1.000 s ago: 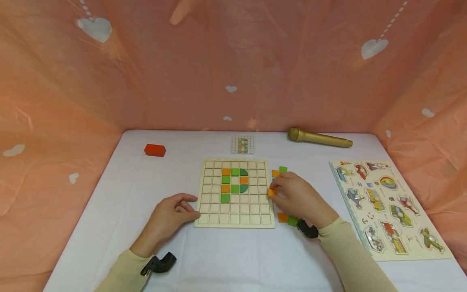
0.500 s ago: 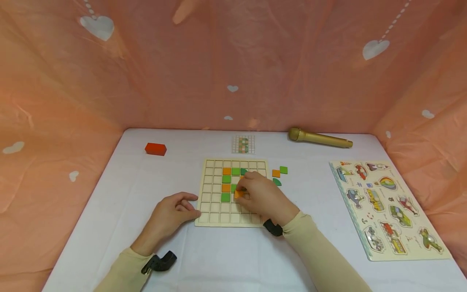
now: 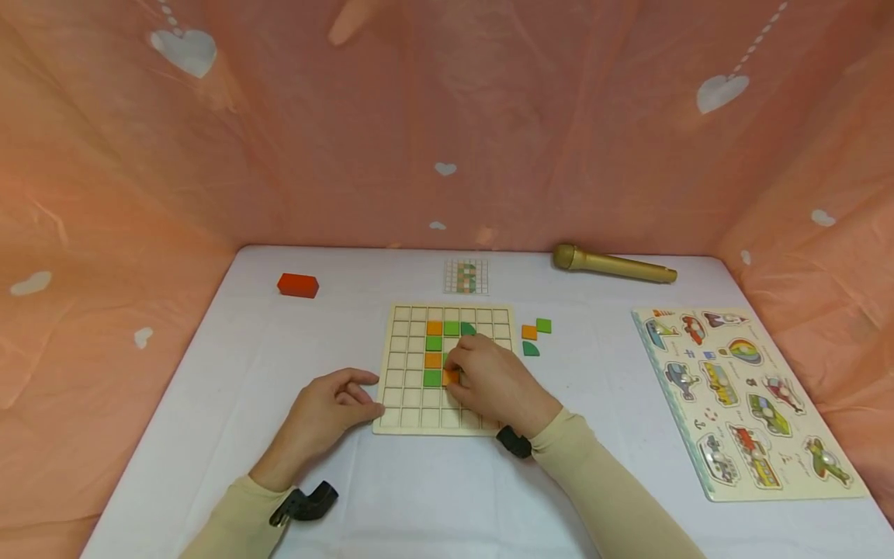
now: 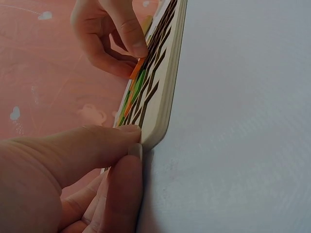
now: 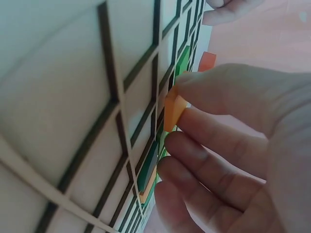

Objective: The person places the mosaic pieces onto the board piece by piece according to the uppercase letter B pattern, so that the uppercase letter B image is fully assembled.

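Observation:
A pale wooden grid board (image 3: pixel 412 419) lies on the white table with orange and green square tiles set in its cells. My right hand (image 3: pixel 499 376) is over the board, pinching an orange square tile (image 5: pixel 173 109) between thumb and finger. The tile is tilted in the right wrist view, beside a green square tile (image 3: pixel 432 378). A dark green quarter-round tile (image 3: pixel 468 329) shows above the hand, which covers some other cells. My left hand (image 3: pixel 317 411) rests at the board's left edge, its thumb and a finger touching the rim.
Right of the board lie an orange square (image 3: pixel 529 332), a green square (image 3: pixel 544 326) and a green quarter-round (image 3: pixel 531 349). Behind it is a small pattern card (image 3: pixel 466 277). A red block (image 3: pixel 298 286), a gold microphone (image 3: pixel 615 265) and a vehicle puzzle board (image 3: pixel 740 404) stand farther out.
My right hand has carried the orange tile from the board's right side leftward over the grid and down beside the lowest green square. The left hand stays at the edge.

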